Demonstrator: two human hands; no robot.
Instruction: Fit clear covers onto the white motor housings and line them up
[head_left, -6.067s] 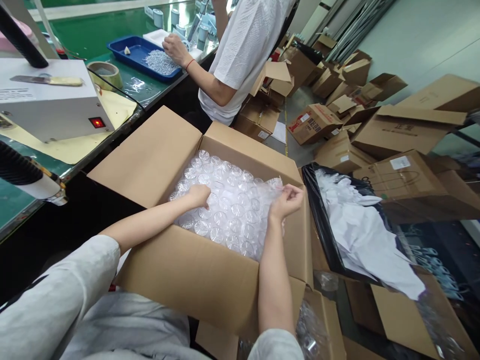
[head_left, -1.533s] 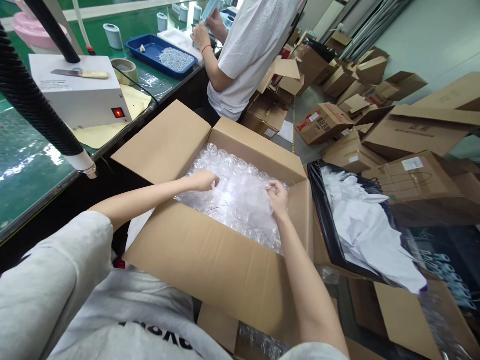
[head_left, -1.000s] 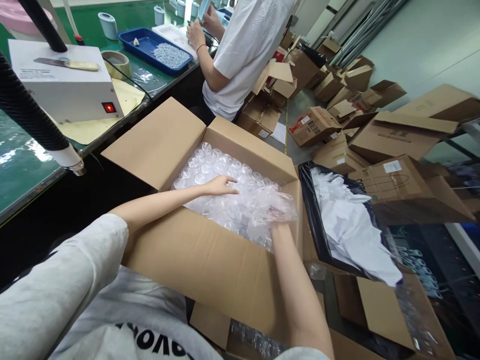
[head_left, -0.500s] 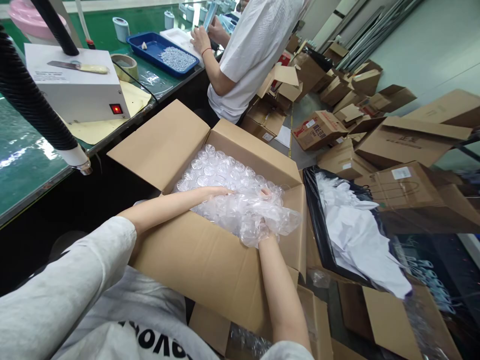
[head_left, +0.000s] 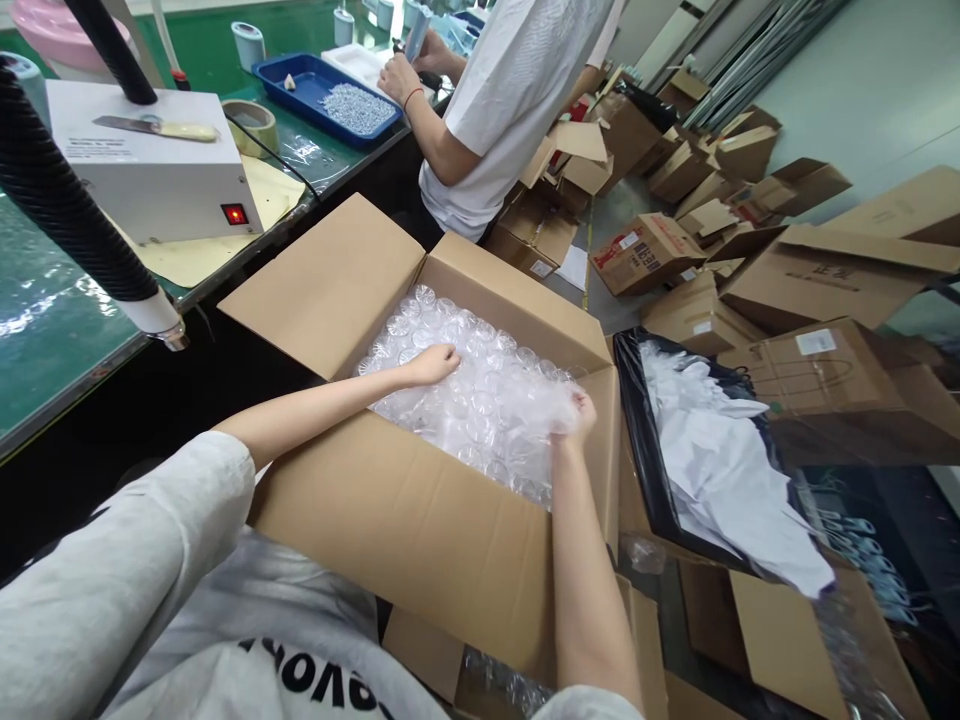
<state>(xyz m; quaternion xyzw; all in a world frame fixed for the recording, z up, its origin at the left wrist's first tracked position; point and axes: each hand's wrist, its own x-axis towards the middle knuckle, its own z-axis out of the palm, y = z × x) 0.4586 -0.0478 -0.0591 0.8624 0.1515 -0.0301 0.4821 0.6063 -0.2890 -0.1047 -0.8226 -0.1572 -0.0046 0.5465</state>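
Note:
In front of me an open cardboard box (head_left: 405, 520) is filled with rows of clear, round-ended plastic pieces (head_left: 480, 345), perhaps cups. A thin clear plastic bag (head_left: 517, 400) stretches over them between my two hands. Closed near the middle of the box, my left hand (head_left: 433, 366) grips one edge of that plastic. My right hand (head_left: 577, 415), at the box's right wall, has its fingers closed on the other end of the film. The fingertips of both hands are partly hidden.
To the right stands a black-lined bin (head_left: 634, 420) with white paper sheets (head_left: 712, 460). A flexible black hose (head_left: 67, 190) hangs at the left by a white machine (head_left: 161, 170). A co-worker (head_left: 487, 120) works beside a blue tray (head_left: 300, 100). Cardboard boxes (head_left: 645, 255) lie behind.
My hands have moved apart, the right one up and to the right. The bunched plastic is now spread flatter over the clear pieces.

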